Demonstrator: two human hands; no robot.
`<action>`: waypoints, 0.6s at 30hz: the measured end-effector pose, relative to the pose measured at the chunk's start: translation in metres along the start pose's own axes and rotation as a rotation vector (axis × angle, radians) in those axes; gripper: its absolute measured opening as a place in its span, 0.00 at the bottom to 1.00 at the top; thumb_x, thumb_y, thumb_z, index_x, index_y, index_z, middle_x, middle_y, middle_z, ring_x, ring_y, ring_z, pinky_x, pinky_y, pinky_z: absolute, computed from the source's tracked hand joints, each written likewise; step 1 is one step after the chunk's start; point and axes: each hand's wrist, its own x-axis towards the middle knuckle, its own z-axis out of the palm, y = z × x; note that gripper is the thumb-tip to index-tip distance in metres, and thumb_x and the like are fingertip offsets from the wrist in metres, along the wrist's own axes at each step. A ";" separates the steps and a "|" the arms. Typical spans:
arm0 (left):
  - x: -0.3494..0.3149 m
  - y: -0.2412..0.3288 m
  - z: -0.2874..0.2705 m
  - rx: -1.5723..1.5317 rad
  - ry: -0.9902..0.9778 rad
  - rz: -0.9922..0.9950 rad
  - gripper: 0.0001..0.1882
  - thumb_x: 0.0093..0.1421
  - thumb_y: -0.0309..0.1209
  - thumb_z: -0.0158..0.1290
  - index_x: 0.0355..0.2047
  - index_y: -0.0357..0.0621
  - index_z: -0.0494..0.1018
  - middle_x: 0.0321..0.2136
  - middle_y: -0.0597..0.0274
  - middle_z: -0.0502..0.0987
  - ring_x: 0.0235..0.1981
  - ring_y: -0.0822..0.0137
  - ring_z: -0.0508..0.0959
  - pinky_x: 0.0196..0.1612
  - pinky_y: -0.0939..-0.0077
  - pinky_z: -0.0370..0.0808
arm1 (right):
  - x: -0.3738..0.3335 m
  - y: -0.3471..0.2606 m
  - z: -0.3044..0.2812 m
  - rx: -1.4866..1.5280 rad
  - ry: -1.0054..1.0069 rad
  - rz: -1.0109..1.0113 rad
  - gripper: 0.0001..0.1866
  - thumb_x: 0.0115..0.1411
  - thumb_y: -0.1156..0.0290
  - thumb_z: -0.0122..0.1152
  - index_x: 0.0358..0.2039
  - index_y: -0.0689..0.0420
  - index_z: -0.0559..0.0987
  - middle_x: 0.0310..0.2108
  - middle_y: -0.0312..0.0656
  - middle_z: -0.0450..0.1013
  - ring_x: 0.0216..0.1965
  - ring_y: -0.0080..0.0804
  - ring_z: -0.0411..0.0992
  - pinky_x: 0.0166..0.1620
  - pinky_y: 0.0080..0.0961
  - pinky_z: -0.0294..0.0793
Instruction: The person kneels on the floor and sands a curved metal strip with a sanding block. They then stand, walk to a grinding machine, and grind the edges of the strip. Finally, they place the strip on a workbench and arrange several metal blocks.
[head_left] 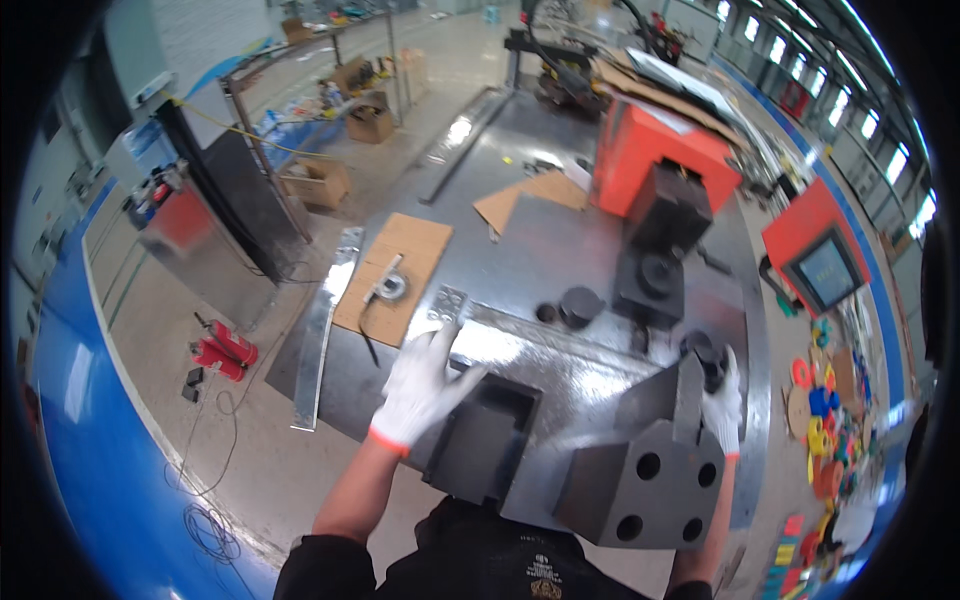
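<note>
My left hand (423, 385), in a white glove with an orange cuff, reaches over the table beside a dark open-topped metal tray (530, 425). Its thumb stands apart from its straight fingers, whose tips touch a flat metal plate with holes (447, 302). On the right, my gloved right hand (724, 405) is beside a dark round part (703, 352), one finger stretched upward; whether it grips the part cannot be made out. A large dark block with round holes (650, 485) stands in front of this hand and hides part of it and of the forearm.
An orange machine (665, 155) with a dark tool head stands at the back. A control screen (825, 268) hangs at right. Cardboard (395, 270) holding a roll of tape and a long metal strip (328, 330) lie at left. Red extinguishers (222, 350) stand on the floor.
</note>
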 end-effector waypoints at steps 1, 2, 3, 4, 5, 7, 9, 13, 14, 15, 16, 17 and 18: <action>0.021 0.011 0.012 -0.009 -0.050 0.023 0.38 0.55 0.44 0.73 0.62 0.42 0.73 0.50 0.44 0.80 0.49 0.42 0.82 0.53 0.51 0.81 | 0.007 -0.002 0.001 0.015 -0.037 0.012 0.53 0.52 0.65 0.81 0.77 0.49 0.63 0.66 0.54 0.72 0.64 0.51 0.74 0.66 0.43 0.75; 0.038 0.019 0.023 0.005 -0.107 0.097 0.43 0.54 0.46 0.74 0.67 0.44 0.70 0.54 0.42 0.77 0.52 0.40 0.81 0.57 0.51 0.79 | 0.013 -0.004 0.004 0.039 -0.066 0.018 0.53 0.51 0.65 0.82 0.77 0.50 0.64 0.66 0.53 0.72 0.65 0.51 0.73 0.67 0.43 0.74; 0.055 0.024 0.041 -0.019 -0.114 0.150 0.45 0.54 0.48 0.73 0.68 0.46 0.69 0.56 0.41 0.76 0.54 0.40 0.79 0.59 0.51 0.78 | 0.018 0.000 0.008 0.070 -0.059 -0.060 0.53 0.51 0.64 0.82 0.76 0.50 0.65 0.66 0.53 0.72 0.65 0.51 0.73 0.67 0.43 0.75; 0.072 0.032 0.058 -0.045 -0.124 0.203 0.46 0.54 0.50 0.73 0.69 0.47 0.68 0.59 0.41 0.75 0.57 0.39 0.78 0.61 0.51 0.77 | 0.020 0.001 0.009 0.100 -0.052 -0.134 0.53 0.50 0.64 0.83 0.76 0.51 0.66 0.65 0.53 0.72 0.65 0.51 0.73 0.66 0.43 0.75; 0.088 0.041 0.073 -0.028 -0.181 0.227 0.47 0.54 0.51 0.73 0.70 0.48 0.67 0.60 0.40 0.74 0.59 0.39 0.76 0.63 0.50 0.76 | 0.020 0.003 0.008 0.102 -0.065 -0.114 0.53 0.50 0.64 0.83 0.75 0.51 0.67 0.65 0.53 0.73 0.64 0.51 0.74 0.66 0.42 0.75; 0.118 0.058 0.095 -0.009 -0.320 0.259 0.48 0.54 0.56 0.71 0.71 0.50 0.67 0.62 0.40 0.72 0.62 0.37 0.73 0.65 0.46 0.73 | 0.020 0.005 0.010 0.065 -0.038 -0.198 0.53 0.48 0.62 0.84 0.74 0.51 0.68 0.63 0.54 0.73 0.63 0.52 0.74 0.65 0.44 0.75; 0.138 0.073 0.109 0.091 -0.363 0.345 0.42 0.56 0.56 0.70 0.66 0.51 0.72 0.59 0.42 0.74 0.61 0.39 0.74 0.63 0.48 0.75 | 0.019 -0.004 0.012 -0.019 -0.005 -0.274 0.52 0.47 0.61 0.85 0.72 0.50 0.70 0.62 0.54 0.73 0.63 0.55 0.73 0.66 0.47 0.73; 0.144 0.088 0.127 0.144 -0.448 0.412 0.35 0.56 0.54 0.70 0.60 0.51 0.78 0.58 0.46 0.77 0.60 0.40 0.74 0.64 0.47 0.74 | 0.030 0.000 0.019 0.039 0.036 -0.314 0.45 0.49 0.64 0.84 0.68 0.50 0.74 0.62 0.54 0.72 0.62 0.56 0.73 0.64 0.48 0.74; 0.144 0.084 0.130 0.102 -0.423 0.449 0.35 0.57 0.53 0.70 0.60 0.51 0.79 0.60 0.47 0.77 0.61 0.41 0.74 0.64 0.48 0.74 | 0.034 0.001 0.022 0.063 0.020 -0.317 0.43 0.49 0.65 0.84 0.66 0.50 0.75 0.61 0.54 0.73 0.61 0.57 0.73 0.63 0.48 0.75; 0.148 0.079 0.129 0.057 -0.453 0.496 0.35 0.56 0.52 0.70 0.60 0.52 0.79 0.61 0.48 0.76 0.61 0.42 0.74 0.65 0.48 0.73 | 0.040 0.006 0.028 0.066 0.023 -0.348 0.38 0.48 0.67 0.84 0.61 0.52 0.78 0.60 0.54 0.74 0.61 0.56 0.73 0.62 0.47 0.76; 0.152 0.072 0.131 0.007 -0.481 0.539 0.34 0.56 0.51 0.70 0.61 0.52 0.79 0.62 0.49 0.76 0.62 0.42 0.74 0.66 0.48 0.73 | 0.043 0.000 0.029 0.059 0.020 -0.343 0.35 0.47 0.67 0.84 0.57 0.54 0.79 0.58 0.54 0.75 0.60 0.55 0.74 0.63 0.46 0.76; 0.159 0.062 0.134 -0.048 -0.492 0.607 0.34 0.56 0.50 0.70 0.60 0.52 0.79 0.63 0.50 0.76 0.63 0.43 0.73 0.66 0.48 0.72 | 0.046 -0.002 0.032 0.087 0.015 -0.335 0.34 0.47 0.68 0.84 0.55 0.55 0.79 0.58 0.54 0.75 0.60 0.55 0.74 0.63 0.46 0.75; 0.164 0.056 0.137 -0.110 -0.506 0.678 0.33 0.56 0.48 0.70 0.60 0.51 0.79 0.64 0.51 0.75 0.64 0.43 0.73 0.67 0.48 0.72 | 0.047 -0.001 0.033 0.107 0.010 -0.323 0.33 0.46 0.69 0.84 0.53 0.56 0.79 0.58 0.55 0.76 0.60 0.55 0.74 0.63 0.45 0.75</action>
